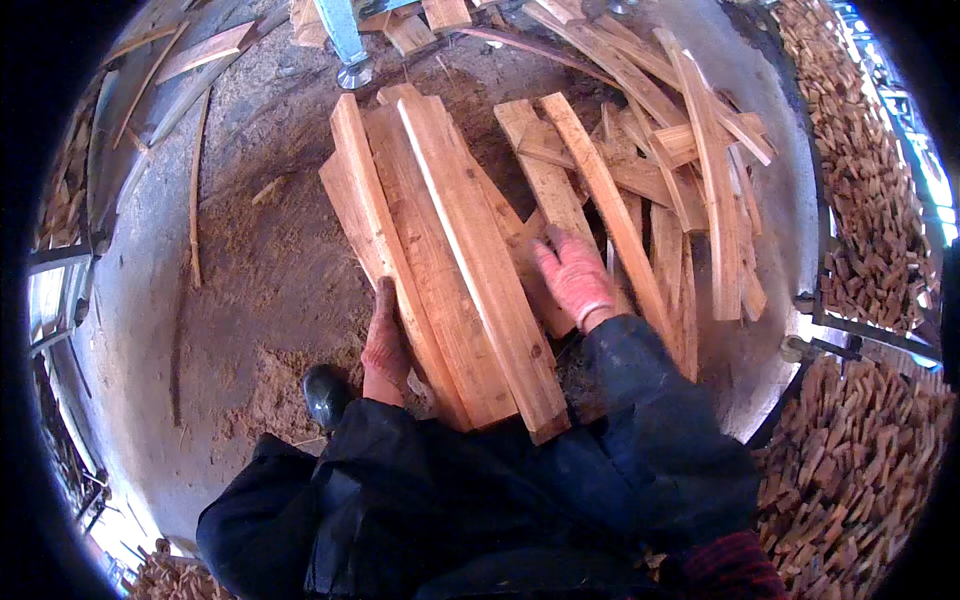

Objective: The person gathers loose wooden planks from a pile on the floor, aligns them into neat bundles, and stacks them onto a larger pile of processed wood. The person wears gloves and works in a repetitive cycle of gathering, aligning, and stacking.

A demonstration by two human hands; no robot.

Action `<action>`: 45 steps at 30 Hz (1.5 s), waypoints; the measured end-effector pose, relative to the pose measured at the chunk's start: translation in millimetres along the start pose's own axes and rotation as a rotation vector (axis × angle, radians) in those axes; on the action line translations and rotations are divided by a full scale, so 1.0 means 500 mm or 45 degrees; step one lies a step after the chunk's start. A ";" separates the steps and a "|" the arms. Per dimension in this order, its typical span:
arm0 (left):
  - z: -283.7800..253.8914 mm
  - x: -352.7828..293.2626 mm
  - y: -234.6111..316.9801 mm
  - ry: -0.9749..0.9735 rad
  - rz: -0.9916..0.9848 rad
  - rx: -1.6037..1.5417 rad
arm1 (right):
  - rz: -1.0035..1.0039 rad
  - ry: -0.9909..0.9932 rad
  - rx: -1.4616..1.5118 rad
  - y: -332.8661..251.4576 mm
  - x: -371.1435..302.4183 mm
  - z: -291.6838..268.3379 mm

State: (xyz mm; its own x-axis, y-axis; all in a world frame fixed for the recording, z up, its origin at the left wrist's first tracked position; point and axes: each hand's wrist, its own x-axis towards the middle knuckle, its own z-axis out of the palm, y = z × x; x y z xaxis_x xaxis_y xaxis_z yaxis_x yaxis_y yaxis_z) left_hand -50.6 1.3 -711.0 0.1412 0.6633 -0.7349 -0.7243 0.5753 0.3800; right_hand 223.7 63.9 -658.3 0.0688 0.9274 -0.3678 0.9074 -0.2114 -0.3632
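Observation:
A bundle of long, rough-sawn wooden planks (425,230) lies in front of me, its near ends close to my lap. Against the left edge of this bundle rests my left hand (385,345), in a reddish work glove, with its fingers stretched along the side of the outermost plank (370,205). My right hand (575,275), in a pinkish glove, is to the right of the bundle. Its fingers are apart, over a flat board (550,180) of the loose pile; whether they touch it I cannot tell. One narrower plank (480,270) lies on top of the bundle.
More loose planks (715,200) lie crossed at the right. A blue metal leg (342,35) stands on the dirty floor (250,250) at the far side. Thin strips (198,190) lie at the left. Stacked cut wood (860,470) rises along the right. A dark boot (325,395) shows below.

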 end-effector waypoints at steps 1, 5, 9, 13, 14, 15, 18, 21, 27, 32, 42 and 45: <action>-0.006 -0.003 0.003 -0.002 0.022 -0.017 | -0.052 0.099 0.013 -0.028 -0.017 0.015; -0.086 -0.006 0.002 -0.063 -0.062 -0.182 | -0.103 0.064 -0.086 -0.051 -0.073 0.054; -0.064 0.014 -0.005 0.010 -0.052 -0.058 | 0.238 0.390 -0.115 0.063 -0.024 -0.071; 0.009 0.011 0.004 0.176 0.051 0.147 | 0.217 0.345 0.007 0.177 -0.033 -0.100; 0.007 0.006 -0.002 0.156 -0.001 0.157 | 0.196 0.391 -0.049 0.176 -0.032 -0.105; -0.008 0.030 -0.019 0.123 -0.013 0.086 | 0.167 0.361 0.016 0.180 -0.033 -0.116; -0.109 0.043 -0.040 0.137 -0.032 -0.119 | -0.057 0.254 0.167 -0.004 -0.075 -0.136; -0.132 0.047 -0.035 0.205 0.028 0.109 | -0.262 0.180 0.114 -0.182 -0.088 -0.176; -0.059 0.047 -0.032 -0.113 0.251 0.247 | -0.595 -0.380 0.754 -0.519 -0.055 -0.169; -0.067 0.031 -0.036 0.060 0.053 0.007 | -0.383 0.144 0.296 -0.347 -0.011 -0.034; -0.042 0.013 -0.011 -0.005 0.019 0.001 | 0.327 0.116 -0.050 0.049 0.055 0.034; -0.060 0.011 -0.002 -0.037 0.024 -0.039 | 0.290 -0.005 -0.062 0.028 0.075 0.005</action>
State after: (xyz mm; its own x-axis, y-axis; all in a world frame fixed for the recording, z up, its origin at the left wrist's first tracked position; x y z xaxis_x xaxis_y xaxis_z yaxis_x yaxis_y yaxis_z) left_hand -69.4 -9.9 -732.4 0.1461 0.6878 -0.7110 -0.7475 0.5476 0.3761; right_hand 237.8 94.9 -679.4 0.2728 0.8563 -0.4386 0.8875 -0.4000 -0.2288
